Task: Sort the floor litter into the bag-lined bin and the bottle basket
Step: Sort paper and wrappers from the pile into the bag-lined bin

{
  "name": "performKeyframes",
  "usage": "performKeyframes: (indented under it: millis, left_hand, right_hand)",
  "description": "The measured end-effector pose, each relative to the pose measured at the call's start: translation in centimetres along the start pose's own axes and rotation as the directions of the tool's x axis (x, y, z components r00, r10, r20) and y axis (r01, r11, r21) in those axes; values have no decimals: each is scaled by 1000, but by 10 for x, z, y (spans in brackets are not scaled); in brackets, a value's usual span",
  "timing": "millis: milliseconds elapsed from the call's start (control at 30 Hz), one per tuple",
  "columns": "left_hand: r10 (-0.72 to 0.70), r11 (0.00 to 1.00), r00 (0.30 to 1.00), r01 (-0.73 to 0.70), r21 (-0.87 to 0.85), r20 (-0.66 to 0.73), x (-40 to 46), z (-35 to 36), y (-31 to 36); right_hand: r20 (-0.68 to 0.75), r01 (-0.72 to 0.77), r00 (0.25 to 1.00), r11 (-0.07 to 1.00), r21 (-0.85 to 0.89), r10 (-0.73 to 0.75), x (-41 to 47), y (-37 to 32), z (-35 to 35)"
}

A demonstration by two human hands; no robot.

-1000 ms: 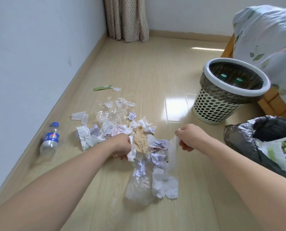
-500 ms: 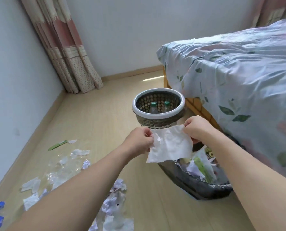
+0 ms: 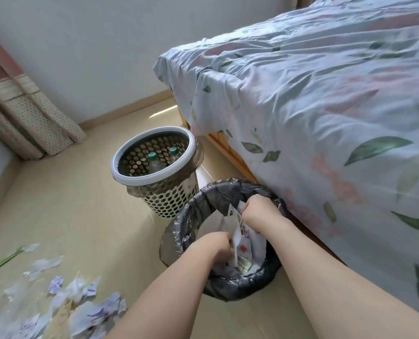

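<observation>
Both hands are inside the mouth of the bag-lined bin (image 3: 196,211). The left hand (image 3: 217,244) and the right hand (image 3: 258,211) each pinch an edge of one white plastic sheet (image 3: 236,237), fingers curled on it, held just above the waste already in the bin.

Risk: the sheet is light and wide; if released high or unevenly, it could catch on the black liner rim or drift out onto the floor (image 3: 81,216). A snagged finger could also pull the liner loose.

Contents: the bin holds printed wrappers and white scraps. The bottle basket (image 3: 154,172), just beyond the bin, holds two green-capped bottles (image 3: 152,156). Crumpled paper litter (image 3: 81,304) lies left of the bin, unsorted.
</observation>
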State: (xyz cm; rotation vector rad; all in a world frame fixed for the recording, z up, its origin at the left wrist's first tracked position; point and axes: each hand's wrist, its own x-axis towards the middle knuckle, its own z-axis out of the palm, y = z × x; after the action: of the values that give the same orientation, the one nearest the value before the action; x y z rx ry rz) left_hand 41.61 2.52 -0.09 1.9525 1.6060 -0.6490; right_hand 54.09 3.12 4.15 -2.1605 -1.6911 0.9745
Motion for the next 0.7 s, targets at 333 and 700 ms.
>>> performKeyframes:
  millis: [333, 700]
  left_hand:
    - [24, 957, 928, -129, -261, -371, -46, -39, -36]
    - [-316, 879, 774, 22, -475, -548, -169, -8, -231]
  right_hand:
    - [-54, 108, 992, 993, -52, -111, -6, -35, 11]
    - [63, 568, 820, 792, -224, -569, -83, -198, 123]
